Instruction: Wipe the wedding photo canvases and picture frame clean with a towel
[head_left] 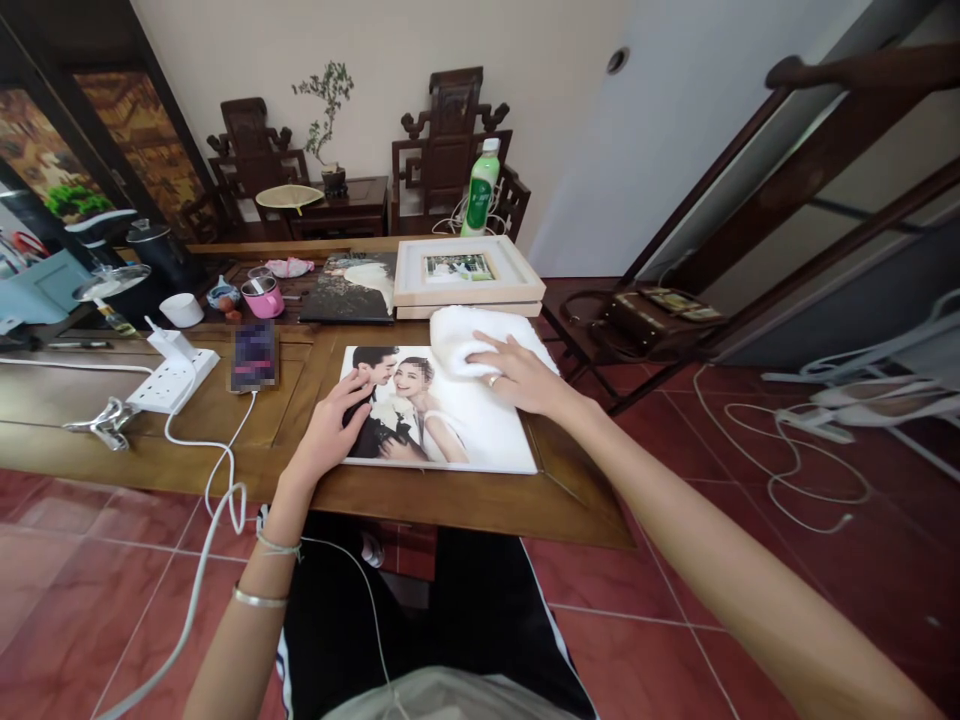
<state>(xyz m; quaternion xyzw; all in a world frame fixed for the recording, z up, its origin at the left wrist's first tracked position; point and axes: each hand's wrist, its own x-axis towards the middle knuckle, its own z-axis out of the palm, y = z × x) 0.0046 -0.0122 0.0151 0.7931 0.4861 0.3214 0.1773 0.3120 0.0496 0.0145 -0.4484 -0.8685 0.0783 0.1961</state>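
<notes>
A photo panel with a wedding portrait of two people lies flat near the front edge of the wooden table. My left hand rests on its left edge, fingers spread over the dark part of the picture. On the panel's upper right lies a white cloth, bunched and fluffy. My right hand presses on this cloth, its fingers curled into the fabric. The cloth covers the panel's top right corner.
Behind the panel lie a framed picture and a dark photo album. A green bottle stands beyond them. To the left are a power strip, a charging phone, a pink cup and a white cup. Cables hang over the front edge.
</notes>
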